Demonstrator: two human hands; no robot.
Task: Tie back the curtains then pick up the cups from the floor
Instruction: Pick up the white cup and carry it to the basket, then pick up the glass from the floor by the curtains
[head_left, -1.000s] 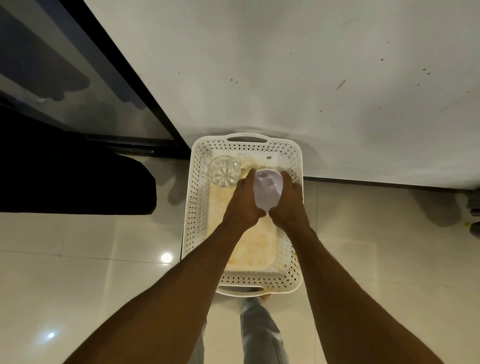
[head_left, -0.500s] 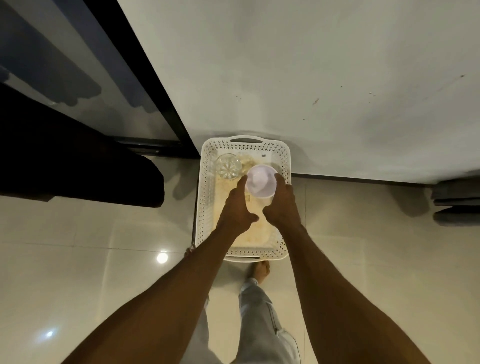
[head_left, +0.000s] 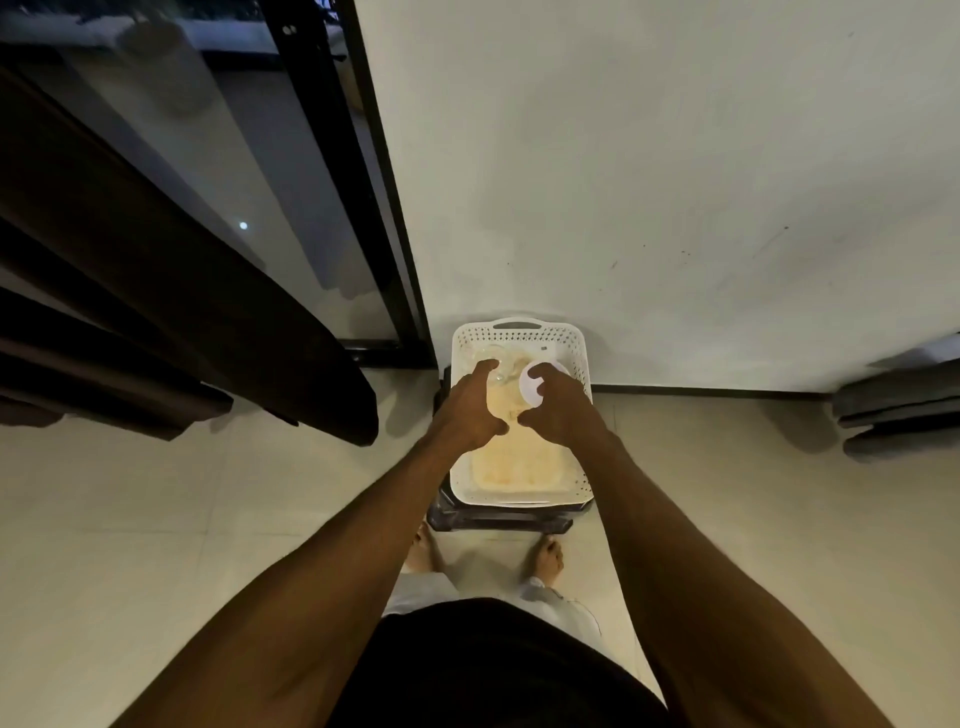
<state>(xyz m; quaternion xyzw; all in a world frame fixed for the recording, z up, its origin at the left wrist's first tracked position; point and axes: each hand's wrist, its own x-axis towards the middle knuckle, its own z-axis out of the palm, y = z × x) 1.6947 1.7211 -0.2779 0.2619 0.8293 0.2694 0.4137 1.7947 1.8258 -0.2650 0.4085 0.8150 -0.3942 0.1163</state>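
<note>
A white perforated basket (head_left: 576, 353) stands by the wall on a dark low stand (head_left: 498, 521). Inside it, at the far end, are a clear glass (head_left: 493, 354) on the left and a white cup (head_left: 531, 388) on the right, mouth up. My right hand (head_left: 561, 410) reaches over the white cup and grips it, with a finger across its rim and the thumb by its near edge. My left hand (head_left: 467, 410) is off the cup, its fingers stretched loosely toward the glass. The dark curtain (head_left: 208, 312) hangs at the left.
A black-framed glass door (head_left: 311, 208) stands behind the curtain. The pale wall (head_left: 675, 182) rises right behind the basket. Stacked dark grey objects (head_left: 898, 415) lie on the floor at the right edge. My bare feet (head_left: 543, 556) stand just in front of the stand on pale tiles.
The view has risen and drawn back from the basket. The white cup has gone down into the basket's far end. My left hand has come off it and shifted left toward the glass.
</note>
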